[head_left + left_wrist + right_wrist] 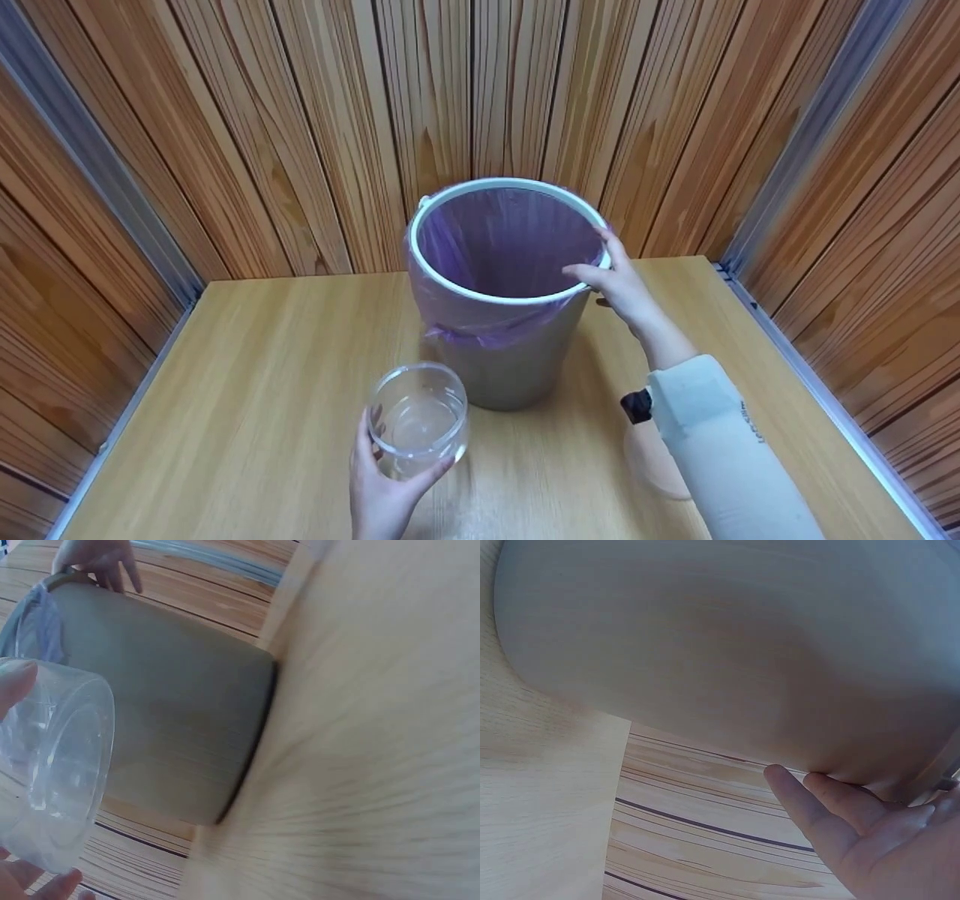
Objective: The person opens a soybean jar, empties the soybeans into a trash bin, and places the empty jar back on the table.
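Observation:
A grey-beige trash bin [517, 367] stands upright on the wooden table, with a thin purple bag [480, 319] lining it and folded down outside under a white rim ring [510, 300]. My right hand [622, 281] grips the rim on the right side, thumb over the inside. In the right wrist view, fingers [825, 817] of that hand lie along the bin's outer wall. A clear round plastic tub [420, 420], also large in the left wrist view [64, 772], is held in my left hand [386, 487] in front of the bin, thumb and fingers around its sides.
A pale round flat piece [652, 461] lies on the table, partly covered by the right sleeve [720, 442]. A small black device [637, 406] sits at the right wrist. Wood-plank walls [510, 97] enclose the table [247, 390] at the back and sides.

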### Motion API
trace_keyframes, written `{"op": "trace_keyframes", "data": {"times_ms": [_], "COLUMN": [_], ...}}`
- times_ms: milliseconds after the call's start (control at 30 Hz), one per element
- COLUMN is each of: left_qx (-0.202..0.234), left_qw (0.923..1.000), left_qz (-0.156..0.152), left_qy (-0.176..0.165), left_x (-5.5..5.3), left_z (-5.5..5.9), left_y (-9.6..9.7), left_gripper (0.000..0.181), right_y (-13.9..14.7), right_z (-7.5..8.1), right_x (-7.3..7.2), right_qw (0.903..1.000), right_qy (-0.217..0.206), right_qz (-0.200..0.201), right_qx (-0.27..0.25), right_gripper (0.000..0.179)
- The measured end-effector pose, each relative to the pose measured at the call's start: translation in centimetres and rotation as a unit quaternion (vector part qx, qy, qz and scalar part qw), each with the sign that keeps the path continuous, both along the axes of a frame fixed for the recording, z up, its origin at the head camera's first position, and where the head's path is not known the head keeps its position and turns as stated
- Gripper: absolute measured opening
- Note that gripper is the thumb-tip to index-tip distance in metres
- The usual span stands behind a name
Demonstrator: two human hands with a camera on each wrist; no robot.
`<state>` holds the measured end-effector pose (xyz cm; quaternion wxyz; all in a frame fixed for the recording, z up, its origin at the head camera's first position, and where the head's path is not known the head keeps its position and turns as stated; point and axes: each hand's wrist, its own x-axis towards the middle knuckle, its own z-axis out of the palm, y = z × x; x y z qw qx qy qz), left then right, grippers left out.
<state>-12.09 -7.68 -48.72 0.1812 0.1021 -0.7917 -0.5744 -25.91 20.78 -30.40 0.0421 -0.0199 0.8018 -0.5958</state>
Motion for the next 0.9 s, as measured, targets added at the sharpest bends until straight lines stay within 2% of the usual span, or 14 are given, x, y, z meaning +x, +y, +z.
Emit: {"op": "trace_keyframes", "data": {"times_ms": [267, 433, 633, 900], "left_qx": [-0.038, -0.072, -0.108, -0.113], "left_qw": [0.999, 0.9972, 0.9925, 0.9906], "left_qz": [-0.009, -0.004, 0.009, -0.001], "left_qy": [-0.021, -0.019, -0.057, -0.078], "left_x": [0.2, 0.3, 0.2, 0.0], "left_z": [-2.0, -3.0, -3.9, -4.8], "left_y": [0.3, 0.6, 0.7, 0.9], "left_gripper": [0.122, 0.12, 0.118, 0.121], "right_y": [1.0, 1.0, 1.0, 0.9], "right_z": [-2.0, -2.0, -2.0, -2.0], "right_x": [-1.4, -1.5, -1.3, -1.3], "right_qw": [0.9998, 0.9997, 0.9998, 0.9998], "right_qy": [0.017, 0.021, 0.016, 0.018], "right_qz": [0.0, -0.001, 0.002, 0.002], "right_qx": [0.012, 0.015, 0.011, 0.008], "right_gripper": [0.089, 0.089, 0.088, 0.088]}}
